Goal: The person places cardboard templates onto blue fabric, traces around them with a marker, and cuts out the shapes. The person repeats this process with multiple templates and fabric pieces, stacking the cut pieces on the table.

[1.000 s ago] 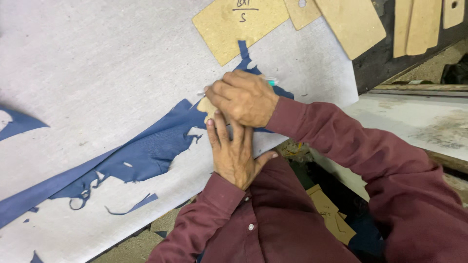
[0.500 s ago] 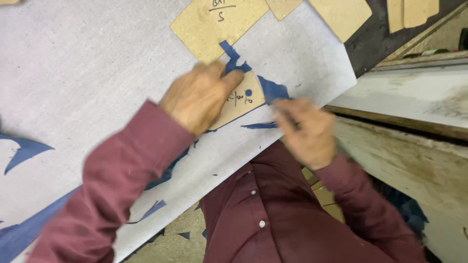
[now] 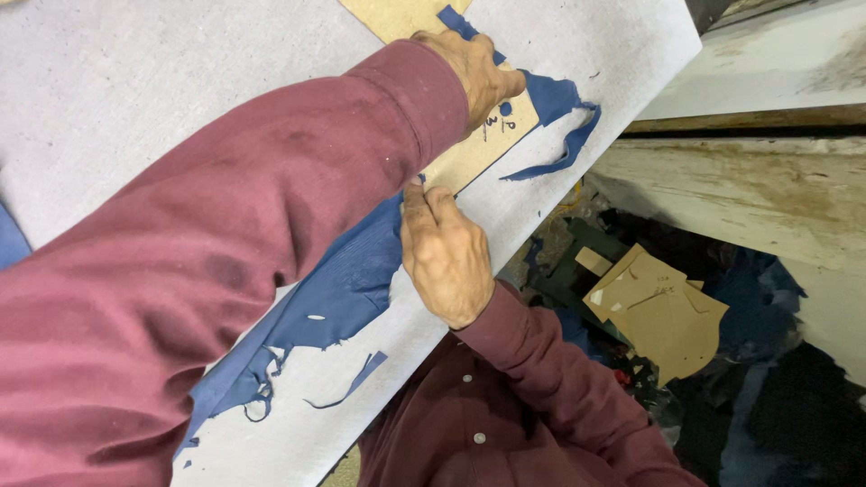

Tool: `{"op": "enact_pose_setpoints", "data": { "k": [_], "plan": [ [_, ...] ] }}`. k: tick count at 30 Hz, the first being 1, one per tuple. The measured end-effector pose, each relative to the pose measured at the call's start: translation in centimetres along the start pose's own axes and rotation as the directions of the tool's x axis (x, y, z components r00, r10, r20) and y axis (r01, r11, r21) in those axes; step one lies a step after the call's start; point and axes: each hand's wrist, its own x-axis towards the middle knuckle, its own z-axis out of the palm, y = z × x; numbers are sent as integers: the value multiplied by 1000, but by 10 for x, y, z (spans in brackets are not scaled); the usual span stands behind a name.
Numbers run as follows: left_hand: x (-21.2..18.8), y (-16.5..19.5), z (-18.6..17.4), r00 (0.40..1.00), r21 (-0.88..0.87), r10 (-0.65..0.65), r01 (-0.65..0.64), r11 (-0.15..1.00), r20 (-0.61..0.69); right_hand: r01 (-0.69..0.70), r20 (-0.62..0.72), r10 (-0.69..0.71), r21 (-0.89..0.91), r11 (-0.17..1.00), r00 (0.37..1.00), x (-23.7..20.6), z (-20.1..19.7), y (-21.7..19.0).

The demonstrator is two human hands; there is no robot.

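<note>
My left hand (image 3: 469,72) reaches across from the left and presses down on a tan cardboard template (image 3: 478,149) with marks on it. The template lies on a blue sheet of material (image 3: 352,289) spread on a grey cutting board (image 3: 135,81). My right hand (image 3: 442,257) sits just below, its fingers bunched together with the tips at the template's lower edge, on the blue sheet. Whatever is inside those fingers is hidden. My left sleeve covers much of the blue sheet.
A cut blue scrap (image 3: 564,135) curls near the board's right corner. A second tan template (image 3: 397,13) lies at the top edge. Right of the board stands a worn white wooden bench (image 3: 749,180); below it lie cardboard pieces (image 3: 658,311) and dark scraps.
My left arm has swung across and now holds the template, where my right hand pressed before. My right hand has dropped to the template's lower edge. The view has shifted right.
</note>
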Motion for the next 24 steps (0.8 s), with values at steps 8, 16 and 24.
{"op": "enact_pose_setpoints", "data": {
  "k": [8,16,24],
  "plan": [
    [9,1,7,1000,-83,-5,2,997,-27,651,364,-584,-86,754,725,45,-53,57],
    [6,5,1,999,-68,-46,47,997,13,703,467,-583,-130,699,665,51,-66,68],
    [7,6,3,1000,-85,-19,17,996,-22,-94,72,96,-26,995,993,5,-22,-8]
  ]
}}
